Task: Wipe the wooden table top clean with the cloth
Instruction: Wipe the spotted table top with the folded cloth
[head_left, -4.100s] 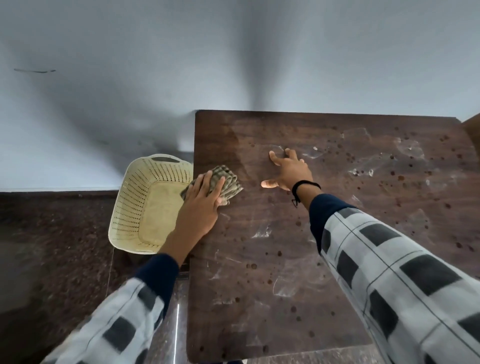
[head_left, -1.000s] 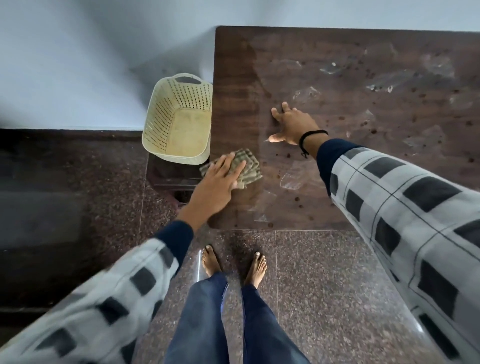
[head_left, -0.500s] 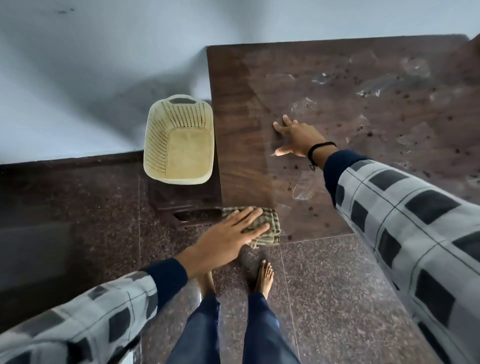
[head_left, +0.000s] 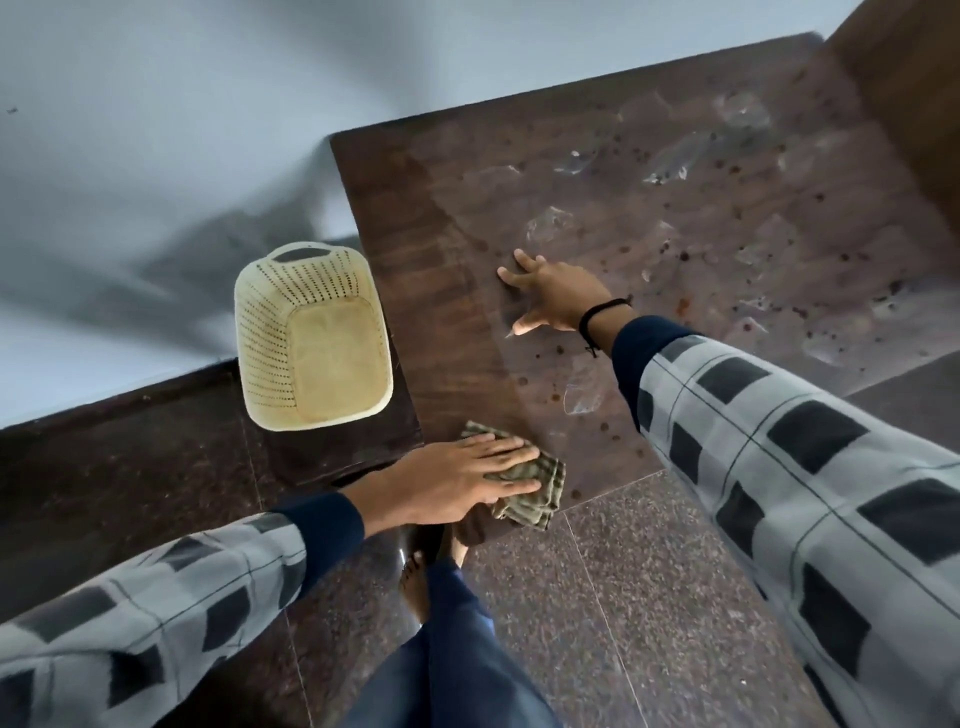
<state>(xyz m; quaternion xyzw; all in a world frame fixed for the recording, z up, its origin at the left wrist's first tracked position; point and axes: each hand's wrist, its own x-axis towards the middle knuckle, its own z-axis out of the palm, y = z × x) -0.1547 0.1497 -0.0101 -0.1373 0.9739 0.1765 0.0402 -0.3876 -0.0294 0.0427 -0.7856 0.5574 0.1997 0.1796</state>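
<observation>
- Cloth (head_left: 535, 486), folded, green-checked, at the near left corner of the wooden table top (head_left: 649, 218), one corner hanging past the near edge.
- Left hand (head_left: 457, 480) flat on top of the cloth, fingers straight and close together, pressing rather than gripping.
- Right hand (head_left: 550, 299) farther in, palm down on the wood, fingers spread wide, holding nothing; black band at the wrist.
- Dark strip of wood along the left edge; spots and pale smears over the rest, out to the far and right edges.
- Cream perforated basket (head_left: 311, 338) just beside the left edge, apart from the cloth.
- Open speckled floor (head_left: 649, 597) along the near edge, with bare feet below the cloth.
</observation>
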